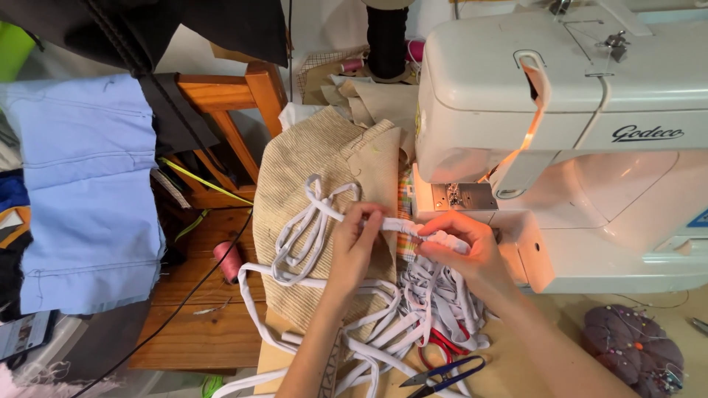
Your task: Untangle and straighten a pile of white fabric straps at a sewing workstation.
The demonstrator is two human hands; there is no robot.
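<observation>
**Both hands pinch a white fabric strip beside the sewing machine**

At the centre of the frame the left hand (355, 247) and the right hand (461, 247) each grasp the same white fabric strip (398, 225), fingers closed on it, with a short stretch of it held between them. The left hand pinches the strip from above with its fingertips; the right hand holds the gathered, crumpled end just below the needle plate (463, 197) of the white sewing machine (575, 133), which fills the upper right of the frame and glows warm under its lamp.

From the left hand the strip runs on in loops toward the upper left, over a beige ribbed cloth (295, 191) that lies across the middle of the frame. More of the white strip lies in a tangled heap (413, 317) in the lower centre, below both hands. Scissors with red handles (442, 346) lie partly under that heap, and small blue-handled snips (442, 374) rest at the bottom edge, just beside them.

In the lower right corner sits a dark pincushion (634, 346) stuck with pins. A pink thread spool (227, 259) lies on the wooden table (192, 332) at the lower left, near a light blue garment (85, 191) that hangs along the left side.
</observation>
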